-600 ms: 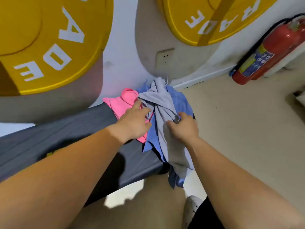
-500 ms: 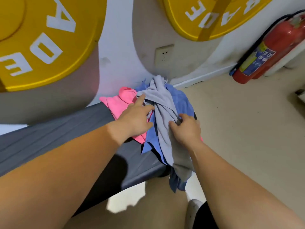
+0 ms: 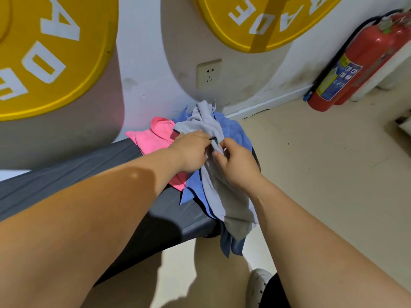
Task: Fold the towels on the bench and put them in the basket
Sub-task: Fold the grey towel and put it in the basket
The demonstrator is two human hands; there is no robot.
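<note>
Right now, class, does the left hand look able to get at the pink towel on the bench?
Probably yes. The pink towel lies right beside the left hand, much of it uncovered. That hand grips the grey towel, though, so it would likely need to let go first.

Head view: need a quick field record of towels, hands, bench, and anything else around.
towels: grey towel on top of blue towel; pink towel to their left; all crumpled, none folded
location: heaped at the end of the bench; grey and blue hang over its edge
left hand: grips grey towel
right hand: pinches grey towel
basket: not in view
background: fire extinguisher by the wall; wall socket
</note>
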